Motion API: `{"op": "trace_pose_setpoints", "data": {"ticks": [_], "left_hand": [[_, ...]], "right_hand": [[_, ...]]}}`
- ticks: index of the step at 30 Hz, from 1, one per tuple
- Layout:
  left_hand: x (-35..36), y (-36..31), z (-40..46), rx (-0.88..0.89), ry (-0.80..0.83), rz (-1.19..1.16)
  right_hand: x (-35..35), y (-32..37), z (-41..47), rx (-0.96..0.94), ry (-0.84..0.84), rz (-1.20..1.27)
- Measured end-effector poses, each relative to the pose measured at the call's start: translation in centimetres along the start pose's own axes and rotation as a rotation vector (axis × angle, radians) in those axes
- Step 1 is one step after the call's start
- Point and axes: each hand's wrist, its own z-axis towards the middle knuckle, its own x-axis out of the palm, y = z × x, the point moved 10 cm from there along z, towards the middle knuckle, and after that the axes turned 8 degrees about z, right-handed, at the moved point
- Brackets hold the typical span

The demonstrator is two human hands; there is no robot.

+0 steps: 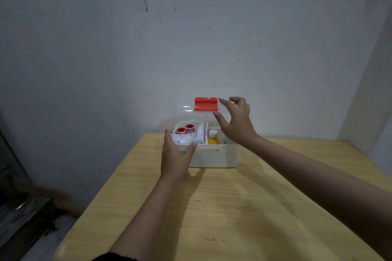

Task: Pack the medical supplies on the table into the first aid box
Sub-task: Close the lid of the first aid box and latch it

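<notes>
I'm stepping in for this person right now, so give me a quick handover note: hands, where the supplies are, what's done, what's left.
Left hand: open, resting against the front left corner of the first aid box, steadying it.
Right hand: fingers on the edge of the clear lid, beside its red latch; the lid stands raised.
Supplies: two red-and-white tape rolls and small white items lie in the tray on the left; a yellow bottle stands in the right section.
Done: no loose supplies show on the wooden table.
Left: lower the lid and latch it.

Smooth plastic first aid box [214, 155], wooden table [233, 207]
</notes>
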Motion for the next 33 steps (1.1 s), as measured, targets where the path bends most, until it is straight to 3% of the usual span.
{"op": "trace_pose_setpoints", "data": {"ticks": [7, 11, 20, 27, 33], "left_hand": [[-1.6, -2.5, -0.2, 0.147, -0.046, 0.040], [-1.2, -3.7, 0.4, 0.233, 0.004, 0.141], [-1.9, -2.9, 1.3, 0.195, -0.060, 0.065], [-1.8, -2.6, 1.2, 0.210, -0.080, 0.053], [-1.5, -2.4, 1.2, 0.223, -0.087, 0.031]], "right_hand": [[1.4, -1.3, -5.9, 0.063, 0.131, -0.025], [1.1, -1.2, -5.4, 0.072, 0.069, 0.026], [2.2, -2.9, -3.3, 0.331, 0.051, 0.245], [2.6, -2.1, -4.5, 0.179, 0.216, 0.107], [3.0, -1.7, -4.8, 0.088, 0.226, -0.024]]}}
